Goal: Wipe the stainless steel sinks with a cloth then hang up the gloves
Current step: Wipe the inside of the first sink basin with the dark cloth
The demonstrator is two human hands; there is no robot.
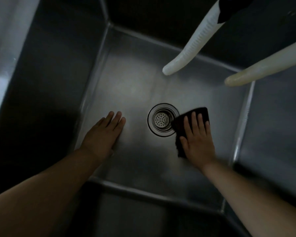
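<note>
Both bare arms are reaching down into a deep stainless steel sink (161, 170), whose floor is showing dull grey under dim light while its walls are falling into shadow on the left and far sides. Near the middle of the floor, a round drain (162, 119) is sitting with a perforated strainer basket in it. The right hand (197, 140) is lying flat, palm down, on a dark cloth (191, 127) just right of the drain; its fingers are straight and slightly spread, the thumb is angling out to the left, and the cloth is showing beyond the fingertips on the far side and along the thumb side, with its left edge overlapping the drain's rim. The left hand (103, 134) is resting flat on the bare sink floor to the left of the drain, well apart from the cloth, fingers straight and held together, holding nothing. Over the far right part of the basin, two pale flexible hoses are hanging in from above: a white hose (191, 43) with a ribbed side, and a yellowish hose (263, 64) further right, their rounded ends both hovering above the floor. No gloves are showing in this view.
</note>
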